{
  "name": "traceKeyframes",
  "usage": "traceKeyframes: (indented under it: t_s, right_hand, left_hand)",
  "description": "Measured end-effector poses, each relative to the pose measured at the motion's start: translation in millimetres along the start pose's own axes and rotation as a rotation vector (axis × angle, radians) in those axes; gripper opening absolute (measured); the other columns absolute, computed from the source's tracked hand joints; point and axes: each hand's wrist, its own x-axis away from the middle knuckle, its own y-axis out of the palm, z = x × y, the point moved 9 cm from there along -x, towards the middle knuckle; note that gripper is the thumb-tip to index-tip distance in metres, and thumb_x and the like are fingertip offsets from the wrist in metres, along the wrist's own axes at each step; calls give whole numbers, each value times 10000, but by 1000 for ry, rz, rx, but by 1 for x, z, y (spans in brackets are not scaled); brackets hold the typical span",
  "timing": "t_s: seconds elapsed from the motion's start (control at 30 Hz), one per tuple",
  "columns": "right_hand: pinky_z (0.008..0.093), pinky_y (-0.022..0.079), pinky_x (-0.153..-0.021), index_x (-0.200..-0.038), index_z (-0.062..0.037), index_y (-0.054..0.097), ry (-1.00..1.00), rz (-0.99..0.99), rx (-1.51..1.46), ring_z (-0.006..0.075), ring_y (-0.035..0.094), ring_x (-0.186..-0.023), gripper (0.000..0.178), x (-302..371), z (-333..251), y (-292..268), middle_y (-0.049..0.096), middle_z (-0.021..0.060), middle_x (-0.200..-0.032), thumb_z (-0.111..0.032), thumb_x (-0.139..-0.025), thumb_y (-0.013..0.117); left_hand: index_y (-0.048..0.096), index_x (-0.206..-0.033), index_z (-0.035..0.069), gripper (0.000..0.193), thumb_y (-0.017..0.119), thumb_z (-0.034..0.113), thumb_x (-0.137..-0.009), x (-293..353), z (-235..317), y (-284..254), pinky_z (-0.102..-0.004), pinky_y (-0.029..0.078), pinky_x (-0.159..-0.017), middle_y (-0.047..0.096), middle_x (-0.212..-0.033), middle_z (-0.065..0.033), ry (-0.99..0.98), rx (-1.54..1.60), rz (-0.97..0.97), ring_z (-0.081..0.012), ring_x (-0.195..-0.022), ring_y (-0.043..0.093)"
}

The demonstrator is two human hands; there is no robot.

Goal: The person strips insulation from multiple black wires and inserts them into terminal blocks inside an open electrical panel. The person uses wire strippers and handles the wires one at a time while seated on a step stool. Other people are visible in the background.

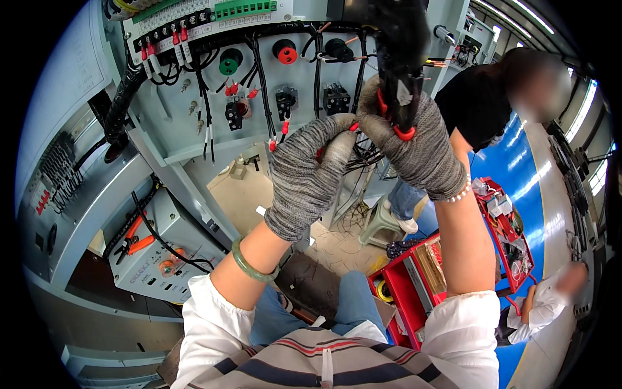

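My left hand (311, 172), in a grey knitted glove, is closed, with thumb and fingers pinching a small red-sleeved wire end (354, 126). Close beside it, my right hand (418, 146), gloved the same way, is wrapped round a black hand tool with red parts (403, 97). The tool's upper part is large and blurred near the camera, so its exact kind is unclear. Behind both hands is a grey cabinet panel (188, 126) with black wire bundles, black switch blocks (336, 98), a green button (230, 61) and a red button (285, 52). Loose dark wires (366, 155) hang below my hands.
Terminal strips (243, 8) run along the top. A grey control box (152, 259) with orange-handled pliers (137, 240) stands at lower left. Red tool trays (405, 298) and a pale green stool (382, 227) are at right. One person (479, 104) bends close by; another (541, 311) stands farther off.
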Motion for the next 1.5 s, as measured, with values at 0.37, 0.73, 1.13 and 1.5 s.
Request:
traceKeyframes:
  t_s: [0.37,0.73,1.13,1.5]
  right_hand:
    - [355,419,-974,-1250,-26,482,32,88,452,238,553,-1101,663,55,14,-45,567,123,-1134,-10,-605,636]
    - [446,389,-945,-1248,-89,484,112,-41,647,373,472,-998,751,62,19,-37,500,190,-1032,-96,-530,702]
    - [439,378,-959,-1256,-103,507,139,-111,645,361,482,-1037,744,58,18,-31,521,186,-1088,-144,-555,753]
    - [426,434,-887,-1205,-99,559,32,-29,673,341,521,-982,660,53,20,-33,544,162,-1040,-97,-569,737]
  left_hand:
    - [674,-1054,46,198,639,129,-878,1,-8,-10,-247,474,-799,681,-955,-33,-46,118,35,-95,-866,607]
    - [669,-1054,32,218,637,149,-874,3,-7,-12,-259,484,-808,681,-946,-49,-56,121,59,-105,-865,616]
    - [670,-1057,40,202,647,116,-872,5,-7,-12,-257,469,-817,676,-955,-34,-29,96,60,-99,-879,598]
    - [678,-1043,47,203,669,112,-851,6,-1,-11,-254,475,-783,675,-919,-19,23,228,16,-90,-854,601]
